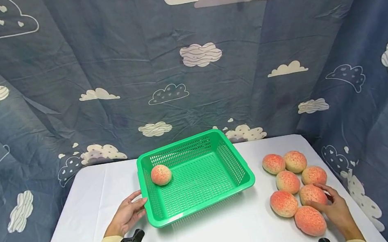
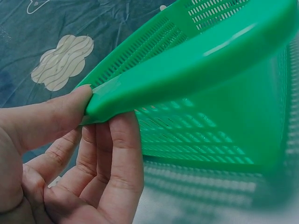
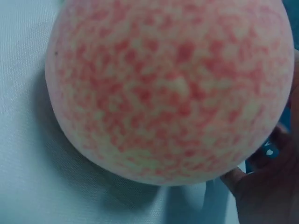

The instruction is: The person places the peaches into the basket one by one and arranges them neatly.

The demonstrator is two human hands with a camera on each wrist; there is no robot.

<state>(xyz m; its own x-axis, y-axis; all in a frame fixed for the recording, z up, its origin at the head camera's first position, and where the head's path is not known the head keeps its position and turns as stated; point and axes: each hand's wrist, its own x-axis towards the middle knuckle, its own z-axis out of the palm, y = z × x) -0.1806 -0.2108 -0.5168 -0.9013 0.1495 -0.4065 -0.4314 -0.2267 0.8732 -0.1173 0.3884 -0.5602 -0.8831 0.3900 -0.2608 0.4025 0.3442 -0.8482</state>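
A green plastic basket (image 1: 235,164) stands mid-table with one pink-speckled peach (image 1: 161,174) in its far left corner. My left hand (image 1: 136,205) grips the basket's near left rim (image 2: 187,65), with the thumb (image 2: 56,112) on top and the fingers underneath. Several more peaches lie in a cluster to the right of the basket. My right hand (image 1: 322,199) curls its fingers round one of them, a peach (image 1: 311,194) on the near side of the cluster. In the right wrist view a peach (image 3: 168,88) fills the frame, with fingers (image 3: 266,191) at the lower right.
The table has a white cloth (image 1: 224,232). A blue curtain with clouds (image 1: 187,76) closes in the back and both sides. The right table edge runs close behind the peach cluster.
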